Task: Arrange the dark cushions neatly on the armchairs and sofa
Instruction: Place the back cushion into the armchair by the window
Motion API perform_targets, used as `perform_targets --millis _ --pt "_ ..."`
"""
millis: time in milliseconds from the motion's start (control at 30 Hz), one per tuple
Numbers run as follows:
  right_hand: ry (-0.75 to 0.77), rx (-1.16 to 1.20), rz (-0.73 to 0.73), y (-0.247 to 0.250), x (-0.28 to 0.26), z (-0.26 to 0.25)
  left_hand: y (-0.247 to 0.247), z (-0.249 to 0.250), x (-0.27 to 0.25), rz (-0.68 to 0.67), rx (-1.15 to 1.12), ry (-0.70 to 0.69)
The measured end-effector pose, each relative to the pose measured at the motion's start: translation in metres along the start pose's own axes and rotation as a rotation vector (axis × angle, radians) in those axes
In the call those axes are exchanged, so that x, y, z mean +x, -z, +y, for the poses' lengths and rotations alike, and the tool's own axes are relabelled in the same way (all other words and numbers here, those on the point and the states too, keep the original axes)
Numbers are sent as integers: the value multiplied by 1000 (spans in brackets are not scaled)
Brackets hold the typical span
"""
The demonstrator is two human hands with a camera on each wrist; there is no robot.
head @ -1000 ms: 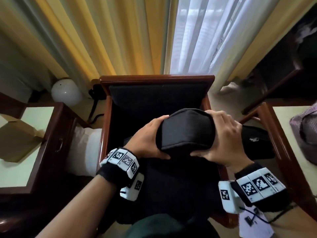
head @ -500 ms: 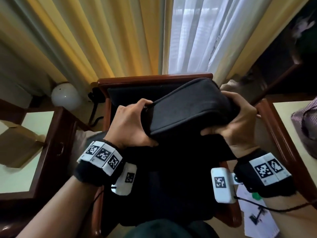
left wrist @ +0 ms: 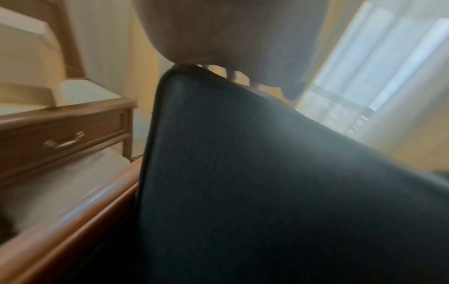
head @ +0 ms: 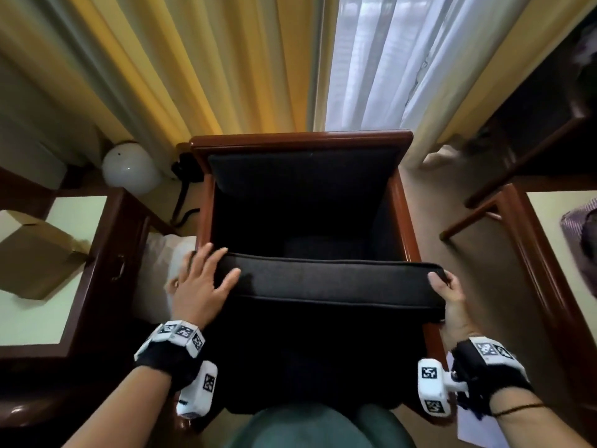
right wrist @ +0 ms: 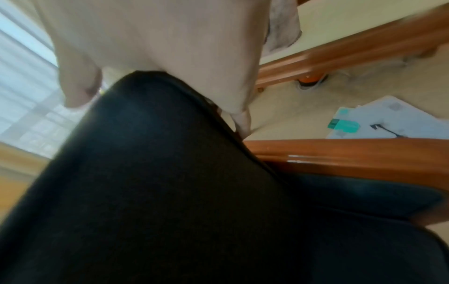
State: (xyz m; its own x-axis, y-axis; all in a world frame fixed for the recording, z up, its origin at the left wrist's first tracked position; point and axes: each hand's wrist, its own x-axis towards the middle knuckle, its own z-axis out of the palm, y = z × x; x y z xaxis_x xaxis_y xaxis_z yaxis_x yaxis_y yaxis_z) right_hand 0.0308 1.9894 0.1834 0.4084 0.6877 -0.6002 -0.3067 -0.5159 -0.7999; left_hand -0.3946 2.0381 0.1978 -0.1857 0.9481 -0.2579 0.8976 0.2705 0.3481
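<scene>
A dark rectangular cushion (head: 323,282) stands on edge across the front of the wooden armchair (head: 300,139), above its seat. My left hand (head: 203,282) lies over the cushion's top left corner with fingers spread and fairly straight. My right hand (head: 449,299) grips the cushion's right end, thumb on the top edge. A second dark cushion (head: 300,176) leans against the chair back. In the left wrist view the cushion (left wrist: 243,173) fills the frame below my palm (left wrist: 218,28). The right wrist view shows the cushion (right wrist: 157,173) under my right hand (right wrist: 170,48), beside the chair's arm (right wrist: 340,153).
A wooden side table (head: 106,253) with a drawer stands close on the left, holding a cardboard box (head: 35,253). A white globe lamp (head: 129,168) sits behind it. Another wooden table (head: 533,253) is at the right. Papers (right wrist: 379,119) lie on the floor. Curtains hang behind the chair.
The cushion, bunched up between both hands a second ago, was lifted and now stretches out wide. My hands have moved apart to its two ends.
</scene>
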Motion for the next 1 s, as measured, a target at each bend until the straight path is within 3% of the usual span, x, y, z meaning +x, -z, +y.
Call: perform_targets --millis 67,133,233,333,433,567,700,1000 --pt "-15 -49 24 -5 0 -5 4 -18 14 3 -235 261" --pt "-42 -77 46 -10 2 -13 5 -31 22 -30 -699 485" --pt "-180 -139 37 -14 9 -23 6 -30 22 -202 -1027 559" --pt "-340 -220 7 -12 17 -31 13 -33 29 -343 -1062 564" --pt "-447 -213 -8 -12 15 -38 20 -37 40 -398 -1000 659" --pt "-445 -160 -79 1 10 -30 24 -22 43 -323 -1020 736" --pt "-468 -75 -56 9 -6 -18 15 -24 28 -286 -1039 789" --pt "-521 -155 52 7 -15 -21 14 -27 -10 -360 -1127 876"
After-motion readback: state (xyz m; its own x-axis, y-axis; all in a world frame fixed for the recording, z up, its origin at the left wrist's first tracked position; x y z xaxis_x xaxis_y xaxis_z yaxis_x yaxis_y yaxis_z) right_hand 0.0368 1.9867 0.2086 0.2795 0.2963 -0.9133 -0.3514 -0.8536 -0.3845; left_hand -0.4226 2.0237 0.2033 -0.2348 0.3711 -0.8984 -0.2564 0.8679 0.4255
